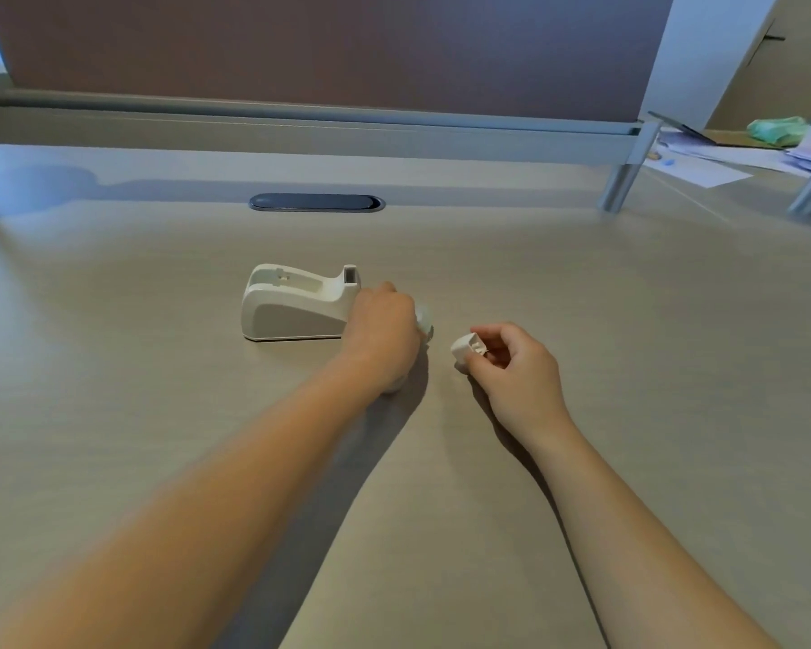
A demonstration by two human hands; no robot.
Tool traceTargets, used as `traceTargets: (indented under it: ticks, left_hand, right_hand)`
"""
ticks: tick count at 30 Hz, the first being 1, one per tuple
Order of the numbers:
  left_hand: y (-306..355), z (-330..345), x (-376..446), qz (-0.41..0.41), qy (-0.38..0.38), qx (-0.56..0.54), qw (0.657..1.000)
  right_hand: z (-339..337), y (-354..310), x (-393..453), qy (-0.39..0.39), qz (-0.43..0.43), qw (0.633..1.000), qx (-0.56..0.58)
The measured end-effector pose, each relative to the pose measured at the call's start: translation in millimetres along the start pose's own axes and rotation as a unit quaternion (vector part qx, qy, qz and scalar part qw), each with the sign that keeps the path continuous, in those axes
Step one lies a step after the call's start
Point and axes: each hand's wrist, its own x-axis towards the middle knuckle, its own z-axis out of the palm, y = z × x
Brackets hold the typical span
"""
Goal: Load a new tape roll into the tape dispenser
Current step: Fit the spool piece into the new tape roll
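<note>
A wide pale wood-grain desk fills the view, backed at 12 o'clock by a dark partition panel. An oval cable grommet is set into the desktop just below that panel. Off at 2 o'clock, past the metal legs, loose papers and a green bag lie on a neighbouring surface.

The white tape dispenser stands upright near the centre of the desk, its cradle open to view, its cutter end pointing toward 3 o'clock.

2 bare forearms reach in from 6 o'clock. The left hand sits at the dispenser's 3 o'clock end, touching or nearly touching it, fingers curled round a pale tape roll that shows only at the hand's edge and is blurred. The right hand, apart at 3 o'clock from the left, pinches a small white spool core between thumb and fingertips, just above the desk.
</note>
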Motion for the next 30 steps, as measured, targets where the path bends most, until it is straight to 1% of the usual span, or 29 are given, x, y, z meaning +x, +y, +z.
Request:
traceTargets:
  ticks: [2, 3, 5, 7, 8, 11, 12, 16, 17, 18, 20, 22, 24, 26, 30]
  left_hand:
    - [0, -6, -7, -0.006, 0.022, -0.060, 0.998]
    - [-1, -10, -12, -0.018, 0.037, -0.110, 0.993]
    - [-5, -18, -24, -0.069, 0.049, -0.240, 0.967]
    - [-14, -25, -37, -0.114, 0.023, -0.369, 0.922]
    - [-19, -27, -44, -0.131, 0.002, -0.432, 0.892]
    - [-35, -34, -63, -0.169, -0.062, -0.609, 0.772]
    - [-39, -36, -68, -0.177, -0.073, -0.639, 0.745]
    - [-55, -39, -82, -0.198, -0.075, -0.706, 0.675]
    - [-59, -39, -85, -0.197, -0.072, -0.718, 0.664]
    - [-62, -37, -87, -0.195, -0.070, -0.719, 0.663]
    - [-68, -33, -89, -0.190, -0.064, -0.707, 0.678]
    - [-72, -29, -90, -0.184, -0.056, -0.701, 0.686]
    - [-73, -26, -90, -0.180, -0.046, -0.705, 0.685]
    - [-73, -25, -89, -0.176, -0.038, -0.710, 0.681]
    - [-76, -23, -89, -0.173, -0.031, -0.695, 0.698]
  right_hand:
    - [1, 0, -1, -0.006, -0.011, 1.000, -0.004]
    - [2, -1, -2, -0.009, -0.020, 1.000, -0.005]
    - [5, -7, -4, -0.014, -0.046, 0.999, -0.011]
    - [9, -16, -8, -0.022, -0.062, 0.998, -0.001]
    - [11, -21, -12, -0.031, -0.066, 0.997, 0.015]
    - [25, -36, -22, -0.050, -0.086, 0.993, 0.056]
    - [31, -41, -25, -0.052, -0.092, 0.992, 0.066]
    - [54, -52, -33, -0.075, -0.062, 0.984, 0.148]
    - [59, -54, -34, -0.080, -0.050, 0.981, 0.167]
    - [63, -55, -34, -0.085, -0.038, 0.978, 0.184]
    - [69, -55, -34, -0.094, -0.029, 0.976, 0.196]
    - [74, -54, -35, -0.103, -0.043, 0.979, 0.173]
    - [76, -53, -36, -0.106, -0.074, 0.983, 0.130]
    - [77, -52, -35, -0.090, -0.108, 0.986, 0.095]
    - [78, -52, -35, -0.053, -0.196, 0.979, 0.018]
